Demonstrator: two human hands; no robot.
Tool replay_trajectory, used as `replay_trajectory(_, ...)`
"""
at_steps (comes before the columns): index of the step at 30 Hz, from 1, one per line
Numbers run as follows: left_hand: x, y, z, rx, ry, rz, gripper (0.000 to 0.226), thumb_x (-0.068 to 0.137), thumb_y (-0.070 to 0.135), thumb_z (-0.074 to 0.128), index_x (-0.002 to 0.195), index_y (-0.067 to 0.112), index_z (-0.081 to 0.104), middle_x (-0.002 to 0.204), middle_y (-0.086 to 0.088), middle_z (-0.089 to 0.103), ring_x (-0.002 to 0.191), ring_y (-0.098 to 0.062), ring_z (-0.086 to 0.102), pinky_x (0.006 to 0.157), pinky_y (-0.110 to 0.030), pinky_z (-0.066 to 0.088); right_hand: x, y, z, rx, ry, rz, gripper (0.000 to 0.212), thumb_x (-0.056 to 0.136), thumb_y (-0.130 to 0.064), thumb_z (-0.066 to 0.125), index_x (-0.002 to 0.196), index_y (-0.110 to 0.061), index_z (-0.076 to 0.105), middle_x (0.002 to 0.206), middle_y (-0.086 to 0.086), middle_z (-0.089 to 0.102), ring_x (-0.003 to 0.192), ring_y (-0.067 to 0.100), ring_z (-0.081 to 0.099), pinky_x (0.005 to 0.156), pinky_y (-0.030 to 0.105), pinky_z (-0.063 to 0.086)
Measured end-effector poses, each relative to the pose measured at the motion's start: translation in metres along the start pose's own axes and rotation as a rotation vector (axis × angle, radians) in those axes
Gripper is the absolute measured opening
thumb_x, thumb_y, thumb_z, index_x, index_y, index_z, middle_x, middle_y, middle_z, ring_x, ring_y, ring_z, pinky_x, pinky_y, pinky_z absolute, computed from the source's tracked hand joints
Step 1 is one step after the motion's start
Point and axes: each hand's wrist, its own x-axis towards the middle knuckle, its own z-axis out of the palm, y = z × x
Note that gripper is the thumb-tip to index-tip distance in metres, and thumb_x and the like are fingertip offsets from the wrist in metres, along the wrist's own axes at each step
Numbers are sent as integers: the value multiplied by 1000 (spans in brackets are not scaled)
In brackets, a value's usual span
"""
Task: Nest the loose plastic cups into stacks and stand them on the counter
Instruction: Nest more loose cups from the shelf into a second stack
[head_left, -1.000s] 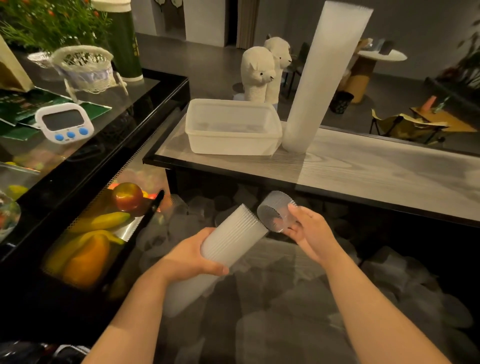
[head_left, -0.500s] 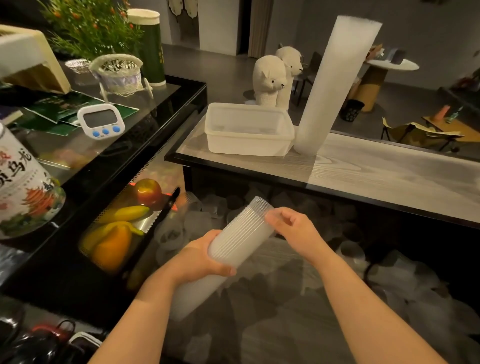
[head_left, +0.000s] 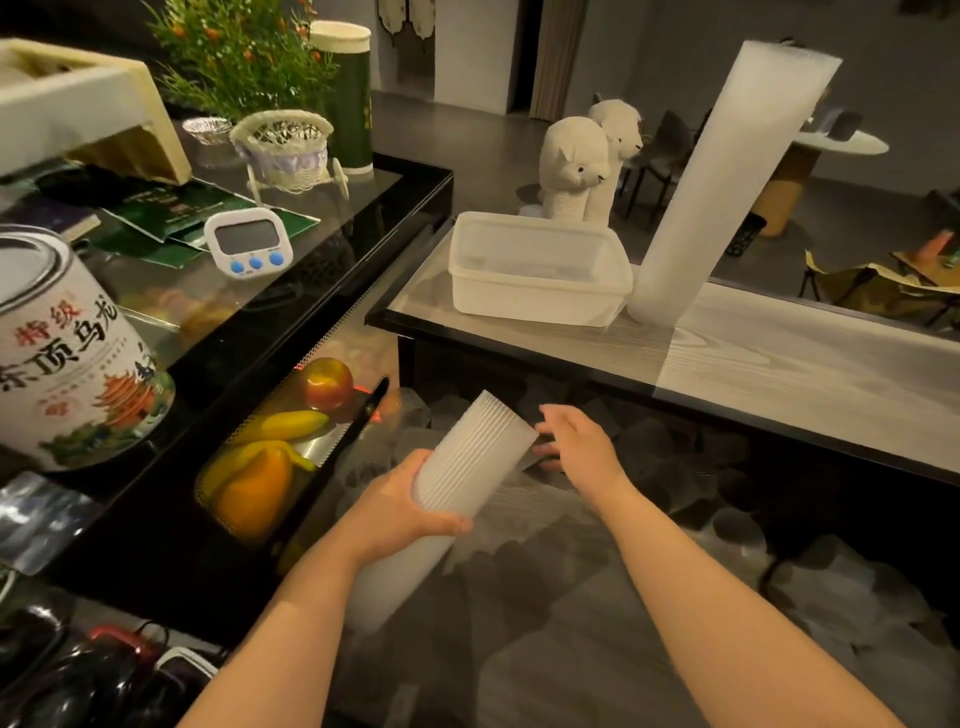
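My left hand (head_left: 402, 506) grips a long stack of nested translucent plastic cups (head_left: 457, 480), held slanted with its open end up and to the right. My right hand (head_left: 576, 441) hovers just right of that open end, fingers relaxed and holding nothing. Many loose clear cups (head_left: 810, 571) lie scattered in the dim space below the counter. A very tall finished stack of cups (head_left: 722, 187) stands on the wood-grain counter (head_left: 805, 374).
A white plastic tub (head_left: 537, 270) sits on the counter left of the tall stack, two plush alpacas (head_left: 576, 166) behind it. Fruit (head_left: 260, 467) lies in a tray at the left. A timer (head_left: 249, 241), tea tin (head_left: 67, 353) and basket (head_left: 285, 150) stand on the black glass case.
My right hand pushed a single cup into the open end of the held stack, then let go and drew back slightly to the right. The view shifted left.
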Motion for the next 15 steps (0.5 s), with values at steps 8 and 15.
replay_trajectory(8,12,-8,-10,-8,41,-8,87,66,52,88,135,38,37,119,12,50,110,-12,54,90,-39,57,62,56,20,-332,-61,184,34,87,-6,61,121,-10,53,100,11,64,99,35,66,89,49,55)
replay_trajectory(15,15,-13,-8,33,36,-27,89,67,54,87,137,38,34,122,11,50,109,-12,55,88,-33,56,76,71,35,-472,-75,100,25,93,-11,60,117,-12,63,120,13,63,110,27,60,89,27,46)
